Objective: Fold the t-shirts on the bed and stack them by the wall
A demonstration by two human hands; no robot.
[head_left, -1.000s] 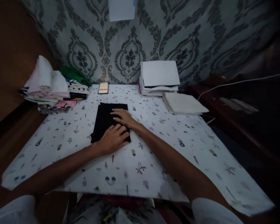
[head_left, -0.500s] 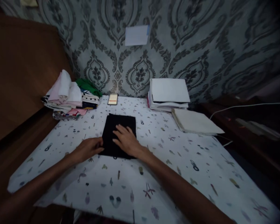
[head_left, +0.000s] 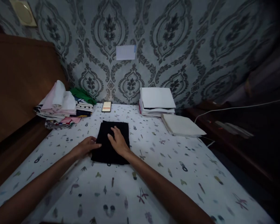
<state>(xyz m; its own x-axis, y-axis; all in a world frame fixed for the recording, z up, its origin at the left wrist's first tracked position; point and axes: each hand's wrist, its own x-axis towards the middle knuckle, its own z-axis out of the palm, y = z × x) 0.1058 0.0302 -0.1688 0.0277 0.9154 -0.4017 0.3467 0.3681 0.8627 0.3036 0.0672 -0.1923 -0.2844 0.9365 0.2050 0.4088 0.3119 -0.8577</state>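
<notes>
A folded black cloth [head_left: 107,152] lies flat on the patterned table cover in front of me. At its left edge is my left hand [head_left: 86,147], closed on the edge with the thumb over the top; the other fingers are partly hidden. My right hand [head_left: 118,142] rests palm down on the upper right part of the black cloth, fingers spread.
A pile of folded clothes [head_left: 58,107] stands at the back left beside a brown wooden panel [head_left: 21,77]. A lit phone [head_left: 106,106] leans near the wall. White stacked books or folders [head_left: 157,98] and a cream flat stack [head_left: 182,125] lie at the right, near a white cable [head_left: 235,108].
The view has tilted up and shifted right. My left thumb now reaches over the black cloth's left edge. My right hand has slid slightly toward the cloth's far edge.
</notes>
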